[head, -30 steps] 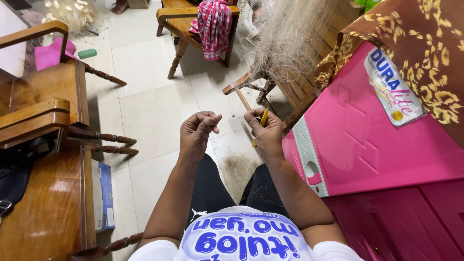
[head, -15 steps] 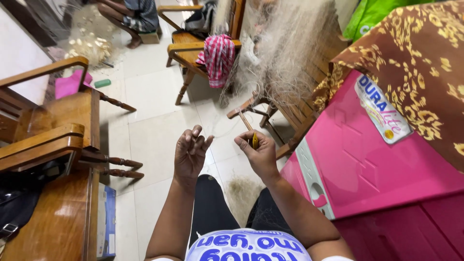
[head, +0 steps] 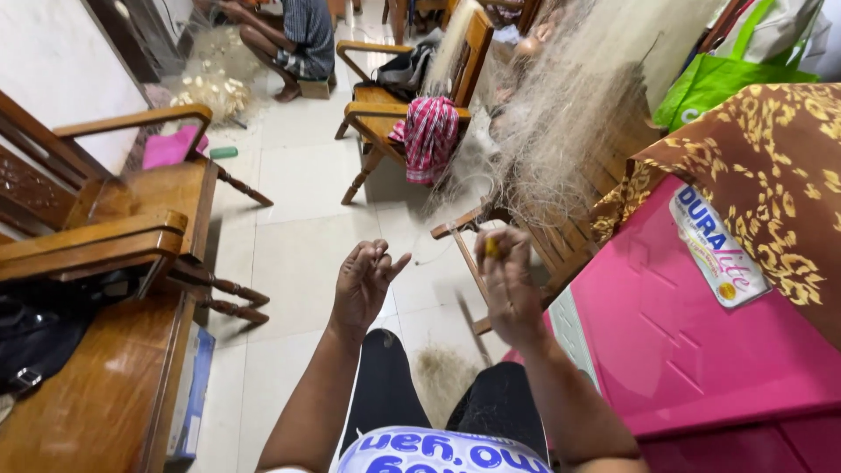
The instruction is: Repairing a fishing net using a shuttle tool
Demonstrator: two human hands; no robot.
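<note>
Blurring right hand pinching small yellow tool; fine net thread indistinct.

Beside the bright pink cabinet: brown cloth patterned with golden flowers, green bag, pale beige netting, red-and-white checked cloth on a honey-brown wooden chair, off-white tiled floor, small yellow piece between fingers.

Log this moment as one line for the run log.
left hand: raised, fingers spread, pinching thin line | right hand: gripping small yellow tool | fishing net: hanging ahead | pink cabinet: at right
</note>
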